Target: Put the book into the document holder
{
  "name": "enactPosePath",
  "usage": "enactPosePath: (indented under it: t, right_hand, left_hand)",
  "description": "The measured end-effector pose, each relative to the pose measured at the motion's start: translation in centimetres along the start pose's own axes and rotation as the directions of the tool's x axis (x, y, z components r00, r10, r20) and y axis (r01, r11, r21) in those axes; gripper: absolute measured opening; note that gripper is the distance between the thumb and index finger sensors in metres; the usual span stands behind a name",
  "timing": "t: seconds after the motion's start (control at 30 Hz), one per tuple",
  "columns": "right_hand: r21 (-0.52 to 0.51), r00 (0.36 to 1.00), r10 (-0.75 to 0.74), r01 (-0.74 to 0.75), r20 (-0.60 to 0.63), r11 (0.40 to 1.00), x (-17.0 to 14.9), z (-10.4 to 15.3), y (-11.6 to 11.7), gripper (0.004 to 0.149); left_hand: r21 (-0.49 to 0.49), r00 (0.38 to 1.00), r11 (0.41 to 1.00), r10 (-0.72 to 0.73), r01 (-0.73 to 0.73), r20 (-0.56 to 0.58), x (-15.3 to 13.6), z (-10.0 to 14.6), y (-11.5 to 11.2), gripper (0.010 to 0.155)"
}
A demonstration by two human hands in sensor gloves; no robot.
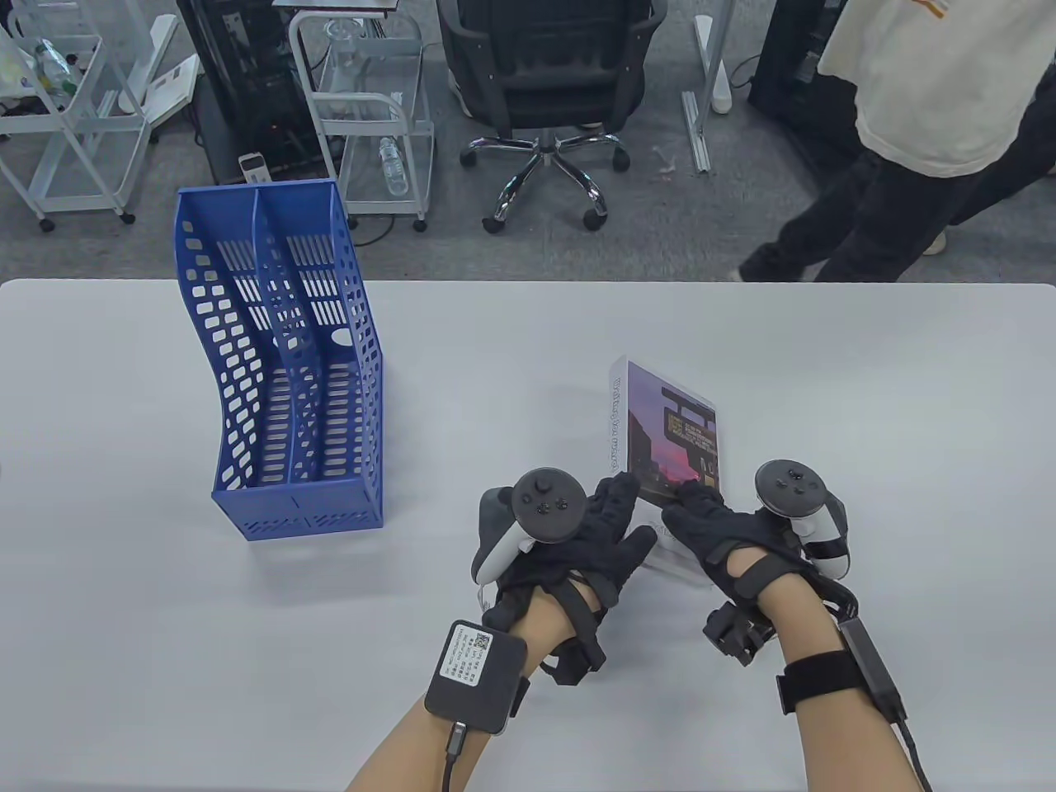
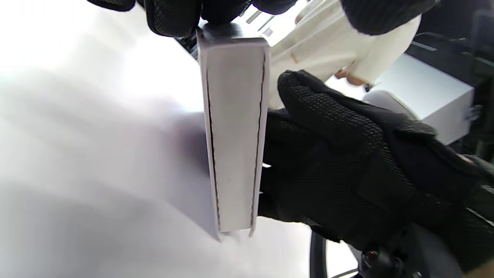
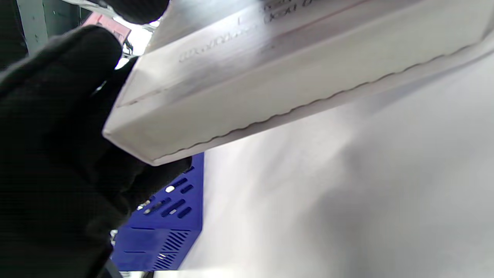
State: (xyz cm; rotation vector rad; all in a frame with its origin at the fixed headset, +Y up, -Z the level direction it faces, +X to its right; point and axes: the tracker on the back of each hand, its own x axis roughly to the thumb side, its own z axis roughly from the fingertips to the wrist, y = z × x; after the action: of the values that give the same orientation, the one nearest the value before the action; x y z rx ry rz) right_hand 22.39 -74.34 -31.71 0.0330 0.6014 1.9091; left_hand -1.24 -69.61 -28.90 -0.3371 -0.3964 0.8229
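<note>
Book lifted at its near end, holder waiting at left

Both hands, left hand (image 1: 577, 528) and right hand (image 1: 726, 536), grip the book (image 1: 672, 437) over the counter (image 1: 825, 371), well apart from the holder (image 1: 280, 371). It looks thick, stiff and glossy, so grip it by its edges.

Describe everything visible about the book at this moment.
The book is a thick paperback with a white spine bearing dark lettering and a cover photo in purple and pink dusk tones. It is tilted, its spine edge raised, right of the blue document holder and apart from it. The left hand grips its near spine corner; the right hand rests fingers on the cover's near end. The left wrist view shows its white page block between the covers.
</note>
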Motion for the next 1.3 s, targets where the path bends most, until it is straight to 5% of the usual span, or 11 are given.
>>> enactPosePath:
  t: [0.2,0.47,0.67,1.07,1.3]
  right_hand:
    - [0.061,0.978,-0.206,0.204,0.024,0.977,-1.0,-0.1,-0.8,0.081]
    - [0.101,0.956,-0.293,0.289,0.03,0.952,-1.0,0.0,-0.6,0.081]
    - [0.166,0.904,-0.384,0.356,0.188,0.919,1.0,0.8,-1.1,0.087]
    - [0.209,0.94,-0.277,0.235,0.202,0.949,1.2,1.0,-1.7,0.091]
    - [0.217,0.936,-0.294,0.251,0.196,0.943,1.2,0.9,-1.5,0.087]
  left_hand:
    - [0.027,0.992,0.999,0.03,-0.033,0.126,1.6,0.4,-0.3,0.074]
    - [-0.006,0.986,0.999,-0.032,0.033,0.162,3.2,0.8,-1.7,0.076]
    - [-0.039,0.987,0.999,-0.022,0.028,0.16,3.4,0.6,-2.1,0.079]
    - [-0.061,0.981,0.994,0.096,-0.086,0.171,3.0,-0.3,-1.7,0.08]
    - [0.085,0.997,0.996,-0.028,0.022,0.069,3.4,-1.0,1.0,0.08]
